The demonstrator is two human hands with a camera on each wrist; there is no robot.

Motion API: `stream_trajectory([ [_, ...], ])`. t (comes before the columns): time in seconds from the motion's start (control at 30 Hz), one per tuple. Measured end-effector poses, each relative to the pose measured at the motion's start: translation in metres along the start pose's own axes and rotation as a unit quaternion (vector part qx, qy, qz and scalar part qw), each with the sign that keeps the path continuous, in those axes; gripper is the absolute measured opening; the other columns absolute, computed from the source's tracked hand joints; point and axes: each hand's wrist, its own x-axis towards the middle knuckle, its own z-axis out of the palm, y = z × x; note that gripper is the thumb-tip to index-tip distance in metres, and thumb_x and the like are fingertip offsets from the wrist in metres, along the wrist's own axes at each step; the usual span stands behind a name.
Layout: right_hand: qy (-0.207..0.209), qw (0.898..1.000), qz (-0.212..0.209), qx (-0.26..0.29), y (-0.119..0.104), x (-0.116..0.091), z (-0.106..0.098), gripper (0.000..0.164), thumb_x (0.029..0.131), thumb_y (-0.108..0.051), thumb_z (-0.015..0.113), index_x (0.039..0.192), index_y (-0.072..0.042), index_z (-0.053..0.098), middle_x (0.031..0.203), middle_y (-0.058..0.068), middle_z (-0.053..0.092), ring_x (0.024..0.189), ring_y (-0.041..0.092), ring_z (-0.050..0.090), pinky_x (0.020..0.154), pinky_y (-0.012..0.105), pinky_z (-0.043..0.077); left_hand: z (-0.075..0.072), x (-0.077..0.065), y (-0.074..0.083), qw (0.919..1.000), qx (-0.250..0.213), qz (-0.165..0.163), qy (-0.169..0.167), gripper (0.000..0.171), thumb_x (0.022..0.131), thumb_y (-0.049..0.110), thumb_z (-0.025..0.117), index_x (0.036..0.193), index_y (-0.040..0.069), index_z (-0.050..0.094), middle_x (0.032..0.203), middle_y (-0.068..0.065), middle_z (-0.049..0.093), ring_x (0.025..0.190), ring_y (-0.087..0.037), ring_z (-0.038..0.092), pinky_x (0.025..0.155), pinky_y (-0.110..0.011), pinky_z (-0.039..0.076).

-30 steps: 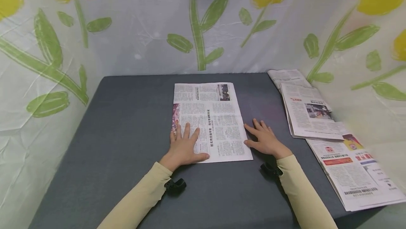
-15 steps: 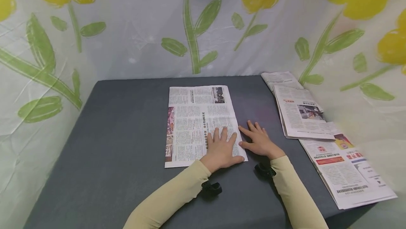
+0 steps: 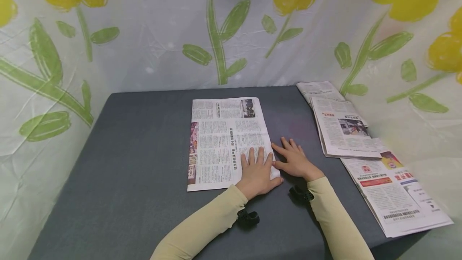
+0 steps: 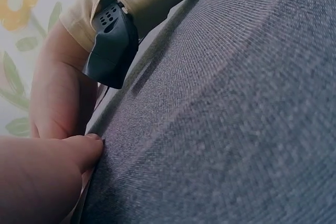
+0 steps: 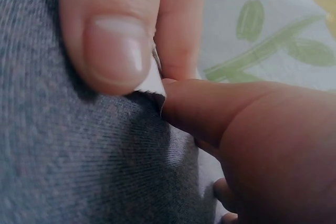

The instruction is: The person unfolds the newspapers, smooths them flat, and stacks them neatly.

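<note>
A folded newspaper (image 3: 214, 148) lies flat in the middle of the table in the head view, its short side towards me. My left hand (image 3: 257, 174) rests on its lower right part, fingers straight and spread, the thumb reaching the right edge. Along that edge lies my right hand (image 3: 296, 160), its straight fingertips and thumb tip touching the paper's side. In the right wrist view, a white newspaper corner (image 5: 153, 81) shows between the right thumb (image 5: 113, 40) and the left thumb. The left wrist view has the left thumb close to the right hand (image 4: 58, 87).
More folded newspapers lie overlapping along the table's right side, an upper one (image 3: 344, 132) and a lower one (image 3: 400, 196) near the front right corner. Dark grey cloth covers the table (image 3: 137, 152). A flower-printed curtain (image 3: 144, 43) encloses the back and sides.
My left hand has slid right across the newspaper, from its left-middle part to the lower right corner. The right hand stays at the right edge. The head view has shifted slightly.
</note>
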Motion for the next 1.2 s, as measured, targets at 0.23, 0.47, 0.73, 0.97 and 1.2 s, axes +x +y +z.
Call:
stream_trajectory([
  [0.23,0.003,1.0,-0.002,0.011,0.001,0.001,0.001,0.06,0.101,-0.032,0.058,0.154,-0.006,0.045,0.166,0.032,0.019,0.154,0.058,0.006,0.119,0.076,0.003,-0.002,0.004,-0.001,0.9998,-0.014,0.006,0.009,0.079,0.099,0.058,0.056,0.16,0.014,0.035,0.17,-0.017,0.022,0.157,-0.046,0.014,0.12,-0.07,0.017],
  [0.47,0.024,0.999,-0.005,0.023,0.003,0.002,0.002,0.05,0.108,-0.028,0.044,0.152,-0.004,0.047,0.164,0.032,0.022,0.153,0.058,0.009,0.118,0.077,0.003,-0.013,0.005,-0.012,0.9966,-0.057,0.036,0.048,0.058,0.096,0.017,0.063,0.151,0.008,0.048,0.156,-0.02,0.046,0.145,-0.045,0.038,0.111,-0.07,0.033],
  [0.73,0.039,0.995,-0.068,0.057,-0.001,0.004,0.01,0.062,0.098,-0.024,0.06,0.153,0.0,0.044,0.163,0.027,0.032,0.154,0.055,0.015,0.12,0.074,0.004,-0.021,0.001,-0.03,0.9769,-0.186,0.065,0.081,0.079,0.084,-0.016,0.054,0.157,0.008,0.039,0.156,-0.011,0.051,0.143,-0.046,0.046,0.113,-0.068,0.038],
  [0.97,0.01,0.993,-0.113,0.028,-0.01,0.006,0.017,0.067,0.091,-0.031,0.071,0.149,-0.005,0.051,0.163,0.023,0.035,0.154,0.055,0.015,0.118,0.077,0.005,-0.031,-0.01,-0.046,0.9546,-0.25,0.063,0.15,0.081,0.082,-0.02,0.05,0.157,0.009,0.041,0.151,-0.016,0.055,0.132,-0.031,0.06,0.103,-0.045,0.053],
  [1.2,-0.007,0.993,-0.109,0.033,-0.011,0.003,0.014,0.067,0.094,-0.029,0.07,0.153,-0.006,0.047,0.166,0.022,0.03,0.155,0.054,0.009,0.119,0.075,0.002,-0.077,-0.043,-0.097,0.9041,-0.31,-0.005,0.293,0.084,0.081,-0.016,0.052,0.158,0.016,0.04,0.136,-0.027,0.064,0.089,-0.036,0.068,0.066,-0.042,0.058],
])
